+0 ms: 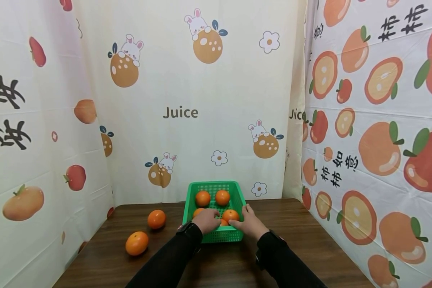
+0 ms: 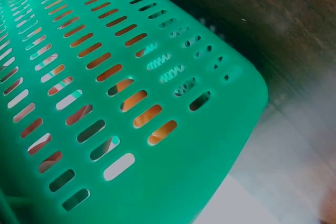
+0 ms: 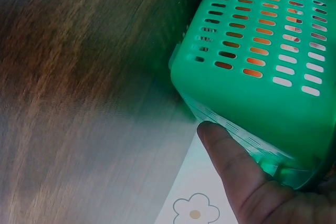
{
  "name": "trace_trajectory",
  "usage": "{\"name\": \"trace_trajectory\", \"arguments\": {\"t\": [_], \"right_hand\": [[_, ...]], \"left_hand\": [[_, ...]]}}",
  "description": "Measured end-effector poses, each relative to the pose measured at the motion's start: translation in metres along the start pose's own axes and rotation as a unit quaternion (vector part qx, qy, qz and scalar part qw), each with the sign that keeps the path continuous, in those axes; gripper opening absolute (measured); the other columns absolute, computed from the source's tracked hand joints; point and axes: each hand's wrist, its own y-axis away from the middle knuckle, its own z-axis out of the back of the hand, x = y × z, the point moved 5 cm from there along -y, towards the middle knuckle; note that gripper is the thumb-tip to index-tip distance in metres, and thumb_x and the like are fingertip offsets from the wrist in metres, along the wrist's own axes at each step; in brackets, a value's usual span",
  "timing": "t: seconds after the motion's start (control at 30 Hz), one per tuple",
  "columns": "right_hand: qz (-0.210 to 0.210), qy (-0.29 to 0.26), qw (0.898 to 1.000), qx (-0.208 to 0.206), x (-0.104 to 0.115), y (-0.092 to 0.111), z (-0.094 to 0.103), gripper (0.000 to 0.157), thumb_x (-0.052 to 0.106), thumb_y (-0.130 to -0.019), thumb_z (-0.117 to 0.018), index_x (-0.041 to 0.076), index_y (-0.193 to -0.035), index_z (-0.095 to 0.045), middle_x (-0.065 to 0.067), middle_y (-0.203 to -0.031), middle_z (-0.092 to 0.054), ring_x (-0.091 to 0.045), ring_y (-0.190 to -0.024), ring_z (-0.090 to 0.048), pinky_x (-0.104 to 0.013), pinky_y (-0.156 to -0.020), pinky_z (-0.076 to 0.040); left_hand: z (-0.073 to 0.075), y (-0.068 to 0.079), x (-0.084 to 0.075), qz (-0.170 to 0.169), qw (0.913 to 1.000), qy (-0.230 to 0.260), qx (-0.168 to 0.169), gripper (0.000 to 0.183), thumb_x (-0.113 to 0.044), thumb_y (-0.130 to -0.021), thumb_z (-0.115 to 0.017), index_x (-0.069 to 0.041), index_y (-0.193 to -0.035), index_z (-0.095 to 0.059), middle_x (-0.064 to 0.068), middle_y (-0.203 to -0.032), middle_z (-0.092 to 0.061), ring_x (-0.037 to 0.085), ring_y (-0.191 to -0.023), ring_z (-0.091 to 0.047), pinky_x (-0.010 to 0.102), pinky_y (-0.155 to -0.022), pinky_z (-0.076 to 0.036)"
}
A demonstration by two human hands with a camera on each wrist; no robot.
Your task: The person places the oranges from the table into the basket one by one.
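A green plastic basket (image 1: pixel 215 237) with slotted walls stands on the table with several oranges (image 1: pixel 222 197) inside. My left hand (image 1: pixel 206 221) reaches over its front rim, fingers bent down among the front oranges. Whether it grips one is hidden. At the right front corner, my right hand (image 1: pixel 250 225) holds the basket, thumb over the rim beside an orange (image 1: pixel 231 216), other fingers outside the right wall. One finger (image 3: pixel 231 161) lies along the outer wall in the right wrist view. The left wrist view shows only the basket wall (image 2: pixel 210 145), with orange colour through its slots.
Two more oranges lie on the wooden table (image 1: pixel 291 248) left of the basket: one orange (image 1: pixel 156 219) farther back, another orange (image 1: pixel 137 243) nearer. Printed fabric (image 1: pixel 216 132) hangs behind the table and along both sides.
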Motion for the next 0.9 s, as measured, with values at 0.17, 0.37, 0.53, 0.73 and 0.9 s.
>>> {"name": "trace_trajectory", "arguments": {"t": [0.17,0.37,0.53,0.73,0.9], "right_hand": [[0.003,0.002,1.000,0.002,0.002,0.001,0.001,0.100,0.054,-0.102,-0.068,-0.005,-0.167,-0.021,-0.026,-0.177,-0.007,-0.049,-0.158,-0.030,-0.065,-0.124,-0.033],[0.000,0.007,1.000,0.001,0.002,0.000,0.000,0.098,0.053,-0.103,-0.067,-0.005,-0.167,-0.021,-0.026,-0.178,-0.007,-0.049,-0.158,-0.030,-0.065,-0.124,-0.033],[0.003,0.007,1.000,-0.001,0.000,-0.002,0.000,0.097,0.052,-0.103,-0.067,-0.005,-0.167,-0.022,-0.027,-0.177,-0.007,-0.050,-0.158,-0.028,-0.065,-0.124,-0.032],[0.002,0.002,1.000,0.003,-0.002,-0.003,-0.002,0.101,0.055,-0.102,-0.067,-0.005,-0.167,-0.019,-0.026,-0.178,-0.004,-0.050,-0.159,-0.026,-0.065,-0.125,-0.030],[-0.002,-0.004,1.000,0.008,0.000,-0.001,-0.001,0.101,0.055,-0.103,-0.066,-0.004,-0.168,-0.017,-0.025,-0.178,-0.003,-0.049,-0.160,-0.024,-0.065,-0.126,-0.028]], "left_hand": [[0.003,0.004,-0.003,-0.022,0.9996,-0.010,-0.016,0.036,-0.021,-0.102,-0.063,-0.007,-0.134,-0.073,0.012,-0.133,-0.075,0.027,-0.117,-0.071,0.052,-0.102,-0.057],[0.009,0.011,-0.008,-0.041,0.9987,-0.024,-0.016,0.035,-0.022,-0.102,-0.063,-0.009,-0.133,-0.074,0.008,-0.132,-0.076,0.026,-0.120,-0.071,0.050,-0.102,-0.057],[0.018,0.015,-0.008,-0.053,0.9963,-0.057,-0.037,0.032,-0.023,-0.101,-0.065,-0.013,-0.129,-0.076,0.005,-0.130,-0.077,0.021,-0.117,-0.071,0.045,-0.100,-0.058],[0.035,0.025,-0.001,-0.048,0.9940,-0.066,-0.073,0.032,-0.022,-0.100,-0.066,-0.011,-0.128,-0.076,0.009,-0.130,-0.074,0.023,-0.115,-0.069,0.048,-0.100,-0.057],[0.050,0.033,0.009,-0.042,0.9910,-0.069,-0.107,0.031,-0.019,-0.098,-0.063,-0.013,-0.124,-0.078,0.007,-0.126,-0.073,0.020,-0.106,-0.066,0.044,-0.095,-0.058]]}}
